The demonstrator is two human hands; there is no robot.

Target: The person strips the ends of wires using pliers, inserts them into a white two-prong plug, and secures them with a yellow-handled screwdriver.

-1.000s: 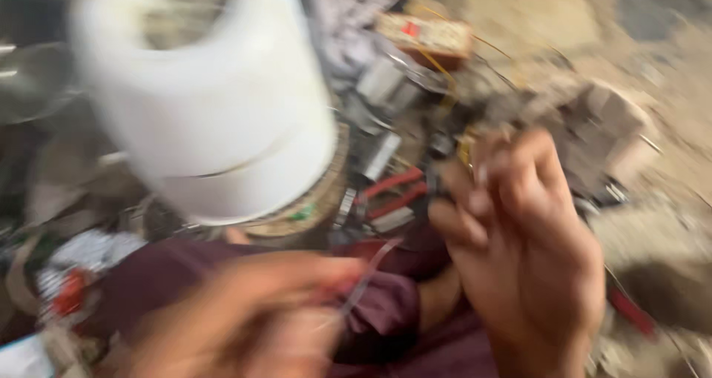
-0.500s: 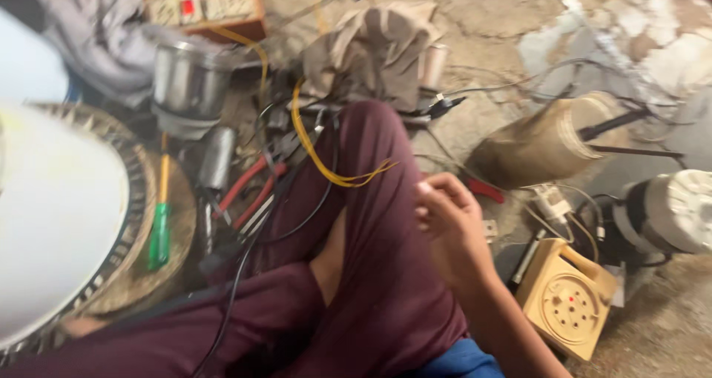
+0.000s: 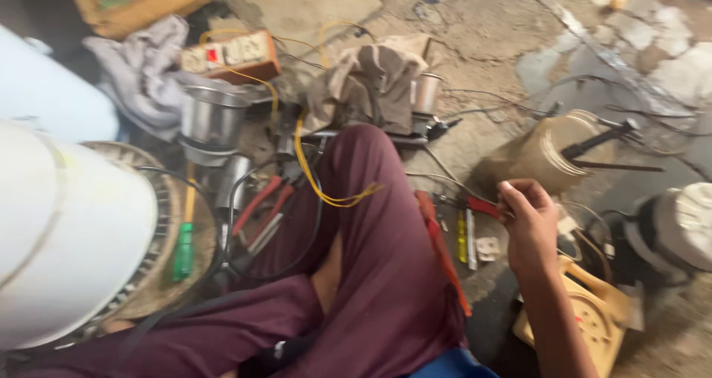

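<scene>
From the head camera, the person is sitting cross-legged on a cracked, dusty concrete floor (image 3: 475,44), with the maroon-trousered knee (image 3: 378,222) rising in the middle of the view. The right hand (image 3: 528,226) is reaching out over the floor and its fingers are curling shut on the red-handled end of a small tool (image 3: 486,206), apparently pliers; blur is hiding the tool's working end. The left hand is not showing anywhere, so nothing can be said of its grip. The tool is sitting just beside the knee, near a yellow-handled screwdriver (image 3: 460,237) and a long red strip (image 3: 441,252) lying along the trouser leg, probably kept there for easy reach. A yellow wire (image 3: 319,185) is draping over the thigh, running back toward a crumpled brown cloth (image 3: 367,85). A large white cylindrical housing (image 3: 67,237) is filling the lower left, resting over a round ribbed metal ring (image 3: 174,222), beside a green-handled screwdriver (image 3: 182,248) and red-handled pliers (image 3: 259,200). A steel cup (image 3: 211,118) is standing farther back, a tan plastic jar (image 3: 545,156) is lying on its side beyond the right hand, and a yellow round-dialled box (image 3: 586,319) is sitting under the forearm. Compared with half a second earlier, the right hand is closing on the tool rather than hovering beside the knee with its fingers loose.
</scene>
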